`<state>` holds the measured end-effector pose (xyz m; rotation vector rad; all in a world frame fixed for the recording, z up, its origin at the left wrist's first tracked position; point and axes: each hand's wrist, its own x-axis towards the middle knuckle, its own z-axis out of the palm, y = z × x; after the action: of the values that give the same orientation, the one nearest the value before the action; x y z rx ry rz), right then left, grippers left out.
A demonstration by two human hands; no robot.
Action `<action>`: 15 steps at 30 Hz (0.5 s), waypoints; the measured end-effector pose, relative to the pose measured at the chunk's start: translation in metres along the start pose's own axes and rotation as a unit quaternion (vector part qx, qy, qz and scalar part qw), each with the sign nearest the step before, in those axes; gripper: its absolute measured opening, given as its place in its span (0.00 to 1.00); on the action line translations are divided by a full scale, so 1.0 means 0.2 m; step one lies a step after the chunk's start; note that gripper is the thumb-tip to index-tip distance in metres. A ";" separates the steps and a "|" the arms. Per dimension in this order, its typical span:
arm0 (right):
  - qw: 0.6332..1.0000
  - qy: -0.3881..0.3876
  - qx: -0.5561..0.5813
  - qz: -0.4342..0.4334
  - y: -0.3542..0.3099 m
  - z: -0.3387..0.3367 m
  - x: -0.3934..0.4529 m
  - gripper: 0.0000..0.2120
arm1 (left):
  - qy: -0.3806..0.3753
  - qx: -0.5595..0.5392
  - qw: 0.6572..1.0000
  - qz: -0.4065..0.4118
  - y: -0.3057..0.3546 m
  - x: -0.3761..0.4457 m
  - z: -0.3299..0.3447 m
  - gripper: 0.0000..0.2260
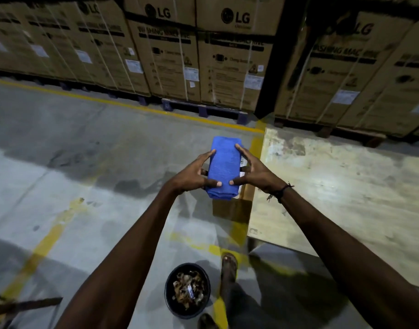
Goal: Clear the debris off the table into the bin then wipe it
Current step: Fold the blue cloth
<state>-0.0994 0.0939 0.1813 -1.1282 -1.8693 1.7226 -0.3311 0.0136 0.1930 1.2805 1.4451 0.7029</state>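
A folded blue cloth (pixel 225 165) is held up in front of me, over the floor just left of the table. My left hand (pixel 194 174) grips its left side, thumb on the lower front. My right hand (pixel 253 170) grips its right side in the same way, with a white label showing between its fingers. The pale worn tabletop (pixel 341 186) stretches to the right. On the floor below stands a black round bin (pixel 169 290) holding brown debris and a scrap of wrapper.
Stacked cardboard washing-machine boxes (pixel 229 65) on pallets line the back. Yellow lines (pixel 132 105) mark the grey concrete floor. My sandalled feet (pixel 228 264) stand beside the bin. A dark stick-like object (pixel 25 305) lies at the lower left.
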 end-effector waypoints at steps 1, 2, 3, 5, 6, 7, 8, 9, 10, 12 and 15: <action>1.000 0.008 0.002 0.003 0.02 -0.03 0.05 0.56 | -0.002 -0.008 1.000 -0.007 -0.02 0.08 -0.01 0.48; 1.000 0.016 0.007 0.008 0.05 -0.07 0.12 0.55 | -0.002 -0.014 1.000 -0.015 -0.04 0.17 -0.02 0.46; 1.000 0.025 0.009 0.012 0.09 -0.10 0.17 0.54 | -0.001 -0.015 1.000 -0.020 -0.06 0.25 -0.02 0.45; 0.999 0.042 0.010 0.020 0.15 -0.15 0.29 0.52 | 0.000 -0.001 1.000 -0.025 -0.11 0.42 -0.03 0.45; 0.998 0.051 0.008 0.028 0.18 -0.18 0.36 0.51 | 0.004 0.007 0.999 -0.031 -0.14 0.51 -0.03 0.45; 0.998 0.056 0.008 0.034 0.22 -0.21 0.43 0.50 | 0.009 0.010 0.999 -0.037 -0.17 0.60 -0.03 0.44; 0.997 0.062 0.003 0.040 0.25 -0.23 0.49 0.50 | 0.013 0.013 0.999 -0.042 -0.21 0.69 -0.03 0.45; 0.997 0.067 -0.005 0.042 0.29 -0.25 0.55 0.50 | 0.016 0.014 0.999 -0.043 -0.24 0.77 -0.02 0.44; 0.996 0.073 -0.014 0.048 0.34 -0.28 0.61 0.49 | 0.015 0.016 0.999 -0.043 -0.29 0.86 -0.02 0.44; 0.994 0.085 -0.041 0.063 0.44 -0.32 0.73 0.48 | 0.011 0.026 0.999 -0.041 -0.38 1.03 0.01 0.43; 0.989 0.102 -0.068 0.086 0.61 -0.34 0.89 0.49 | 0.009 0.056 0.998 -0.032 -0.55 1.24 0.04 0.42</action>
<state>-0.1228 0.2642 0.0335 -1.4976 -1.8300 1.5157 -0.3354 0.2180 0.0148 1.3100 1.5518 0.6009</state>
